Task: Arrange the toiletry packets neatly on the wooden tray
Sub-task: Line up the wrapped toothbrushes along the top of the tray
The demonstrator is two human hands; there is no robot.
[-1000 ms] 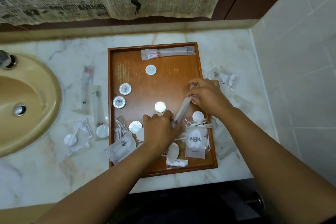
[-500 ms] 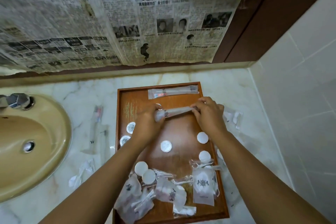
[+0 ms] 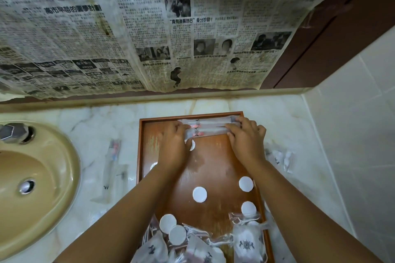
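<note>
The wooden tray (image 3: 213, 168) lies on the marble counter in front of me. Two long clear toothbrush packets (image 3: 210, 128) lie side by side along its far edge. My left hand (image 3: 173, 147) pinches the left end of the nearer long packet, and my right hand (image 3: 245, 140) pinches its right end. Several round white packets (image 3: 200, 194) are scattered over the middle of the tray, one partly under my left thumb. White drawstring pouches (image 3: 245, 243) and clear packets are heaped at the tray's near end.
A beige sink (image 3: 42, 188) with a tap (image 3: 15, 132) is at the left. Two more long packets (image 3: 112, 156) lie on the counter between sink and tray. Small clear packets (image 3: 280, 159) lie right of the tray, near the tiled wall. Newspaper covers the back wall.
Both hands carried the long packet from the tray's middle to its far edge and set it beside the packet lying there. The camera tilted up.
</note>
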